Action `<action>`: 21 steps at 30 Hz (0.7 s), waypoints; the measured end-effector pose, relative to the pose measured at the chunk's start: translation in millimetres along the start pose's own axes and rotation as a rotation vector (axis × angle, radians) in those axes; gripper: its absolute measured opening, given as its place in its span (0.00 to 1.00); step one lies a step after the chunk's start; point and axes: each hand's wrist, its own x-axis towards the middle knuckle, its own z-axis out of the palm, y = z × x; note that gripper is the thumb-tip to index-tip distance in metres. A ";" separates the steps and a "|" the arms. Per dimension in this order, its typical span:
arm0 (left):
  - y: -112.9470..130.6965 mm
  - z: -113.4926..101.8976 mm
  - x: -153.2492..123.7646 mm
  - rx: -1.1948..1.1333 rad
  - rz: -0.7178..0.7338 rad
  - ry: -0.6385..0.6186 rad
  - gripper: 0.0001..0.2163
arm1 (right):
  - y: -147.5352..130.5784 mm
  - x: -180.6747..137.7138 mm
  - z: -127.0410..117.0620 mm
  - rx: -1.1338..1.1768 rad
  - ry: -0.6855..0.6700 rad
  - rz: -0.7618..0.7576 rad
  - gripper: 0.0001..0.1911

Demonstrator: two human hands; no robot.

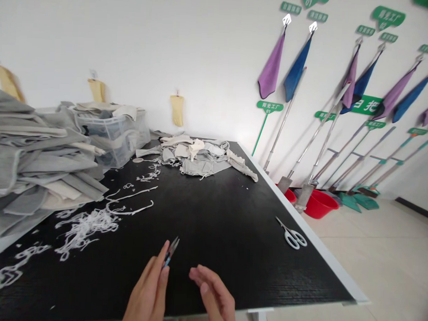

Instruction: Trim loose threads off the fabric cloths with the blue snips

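Many layers of grey cloth [59, 164] in a tall, uneven heap at the left of the black table [215, 216], likely to slide across the work surface if bumped. Next rightward, loose white thread trimmings [92, 226], easy to catch on a blade and drag about. Near the front edge, the left hand [148, 287] almost closed, with small thread snips [171, 252] pinched between thumb and index finger, tips pointing away; possible nicked fingers from a careless swing to the right. Well behind, a lower heap of cloth pieces [200, 155]. Then the right hand [218, 296], half open, fingers curved together, thumb apart, nothing visible in it, not touching the snips. Last, near the right edge, white-handled scissors [291, 232], perhaps at risk of a fall to the floor [382, 260] from a stray forearm.
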 end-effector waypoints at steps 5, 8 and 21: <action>-34.9 -11.4 29.2 -0.082 -0.168 0.009 0.25 | -17.8 17.9 -15.7 -0.231 -0.019 -0.103 0.19; -47.0 -14.7 34.3 -0.183 -0.229 -0.030 0.25 | -34.2 37.4 -24.2 -0.424 -0.072 -0.177 0.17; -53.8 -21.0 31.2 -0.401 -0.260 -0.128 0.21 | -62.7 288.3 23.6 -1.458 -0.173 -0.637 0.17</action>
